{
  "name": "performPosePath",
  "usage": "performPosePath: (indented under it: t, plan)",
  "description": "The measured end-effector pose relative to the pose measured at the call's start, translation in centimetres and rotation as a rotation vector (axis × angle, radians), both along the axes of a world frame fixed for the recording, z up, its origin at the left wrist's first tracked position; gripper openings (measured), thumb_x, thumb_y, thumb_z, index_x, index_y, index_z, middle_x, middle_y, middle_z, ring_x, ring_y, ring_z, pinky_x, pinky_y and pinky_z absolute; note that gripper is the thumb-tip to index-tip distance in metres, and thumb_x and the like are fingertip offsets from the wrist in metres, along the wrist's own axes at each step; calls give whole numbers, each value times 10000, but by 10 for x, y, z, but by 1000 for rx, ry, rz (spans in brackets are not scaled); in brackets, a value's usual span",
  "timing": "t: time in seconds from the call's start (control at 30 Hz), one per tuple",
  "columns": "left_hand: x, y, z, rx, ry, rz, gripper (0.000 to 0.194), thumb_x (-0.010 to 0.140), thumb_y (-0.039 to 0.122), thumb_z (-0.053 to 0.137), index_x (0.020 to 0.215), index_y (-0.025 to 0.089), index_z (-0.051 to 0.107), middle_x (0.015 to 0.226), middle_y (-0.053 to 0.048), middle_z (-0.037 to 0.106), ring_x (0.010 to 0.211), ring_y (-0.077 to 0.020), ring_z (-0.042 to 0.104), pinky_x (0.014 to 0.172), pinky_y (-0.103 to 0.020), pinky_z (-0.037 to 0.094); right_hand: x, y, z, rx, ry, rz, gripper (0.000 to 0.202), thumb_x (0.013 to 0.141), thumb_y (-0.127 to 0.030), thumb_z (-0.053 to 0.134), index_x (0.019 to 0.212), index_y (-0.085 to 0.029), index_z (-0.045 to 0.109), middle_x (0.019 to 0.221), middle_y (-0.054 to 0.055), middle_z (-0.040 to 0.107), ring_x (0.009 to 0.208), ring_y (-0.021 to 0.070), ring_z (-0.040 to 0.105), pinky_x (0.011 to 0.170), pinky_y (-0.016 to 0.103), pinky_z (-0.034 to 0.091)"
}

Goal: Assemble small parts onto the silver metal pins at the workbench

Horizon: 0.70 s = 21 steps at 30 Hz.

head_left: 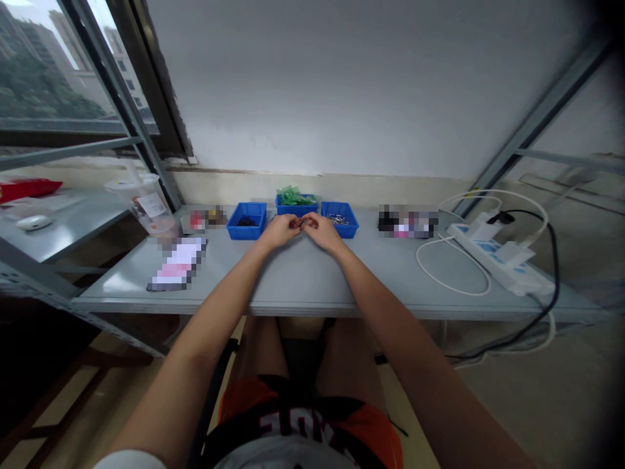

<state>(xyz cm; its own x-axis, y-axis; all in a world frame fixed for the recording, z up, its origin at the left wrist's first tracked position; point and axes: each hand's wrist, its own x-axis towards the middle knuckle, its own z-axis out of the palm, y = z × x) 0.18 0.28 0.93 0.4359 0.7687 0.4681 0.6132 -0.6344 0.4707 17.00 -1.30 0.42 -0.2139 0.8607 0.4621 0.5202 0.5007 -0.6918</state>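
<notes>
Grey fabric (288,456) filled the spot right under my chin, with orange-and-black shorts (383,426) just past it, and out went both arms to the action over the grey table (303,280)! Right between my fingertips sat a tiny dark piece (302,223), too small and blurred to name, up near the blue trays. Left hand (283,230): thumb and fingers pressed together, pinching it from one side. Right hand (321,230): the same tight pinch from the other, fingertips all but meeting the left's.

Around them, a trio of blue trays! The left tray (244,233) held dark bits (247,222), the back tray (291,210) was heaped with green pieces (290,194), and the right tray (349,232) carried silvery pieces (336,219), partly screened by my right hand.

Further out on the left, a blurred-out small box (198,221) lay near the left tray, then a flat, phone-like slab (178,264) close to the front edge, and a clear lidded cup (151,207) stood behind it. Over on the right, a pixelated bundle (409,223) rested well apart from the right tray, and beyond it came the white power strip (502,257), plugs in, with a white cable (456,293) looping beside it and a black cable (555,247) curving down past the table's edge.
</notes>
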Motion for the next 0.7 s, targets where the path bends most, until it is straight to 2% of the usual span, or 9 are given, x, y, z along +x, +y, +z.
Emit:
performPosePath:
  t: [0.2,0.4,0.7]
  plan:
    - [-1,1,-2,-3,19,-18,124,733,187,572,802,144,666,753,-39,668,677,-151,568,660,-259,425,-1,1,0,18,21,-10,172,819,-234,538,893,-159,674,886,55,701,776,146,610,781,287,444]
    - [-1,3,0,-7,-115,-6,141,786,235,573,842,134,653,832,-67,684,749,-165,605,708,-278,467,4,5,0,-2,17,-77,161,833,-254,552,886,-167,677,875,57,705,778,154,613,773,290,445]
    - [-1,0,3,19,-162,19,143,799,242,556,849,139,643,848,-59,685,769,-159,609,745,-284,480,3,5,-3,-14,-77,-11,176,855,-252,527,890,-178,682,854,41,704,759,150,600,756,280,431]
